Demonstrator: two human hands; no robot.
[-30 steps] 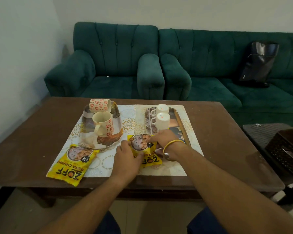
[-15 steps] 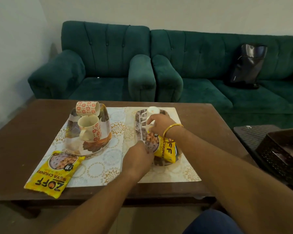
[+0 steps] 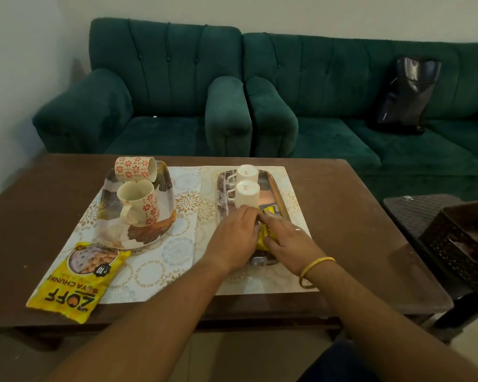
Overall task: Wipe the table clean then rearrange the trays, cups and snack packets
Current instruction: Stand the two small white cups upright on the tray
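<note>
Table [image 3: 342, 230], pkt [image 3: 271, 210] at tray [image 3: 273, 188] near edge, L hand [image 3: 232, 238] grip unclear, R hand [image 3: 290, 244] flat

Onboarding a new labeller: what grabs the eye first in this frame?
The left hand and right hand meet on a yellow snack packet lying in the steel tray, just in front of two upturned white cups. A second yellow packet lies at the table's near-left edge, beside two patterned mugs on a decorated tray.

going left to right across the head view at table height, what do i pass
loose snack packet → patterned tray holding the floral cups → steel tray holding the white cups → brown basket
</note>
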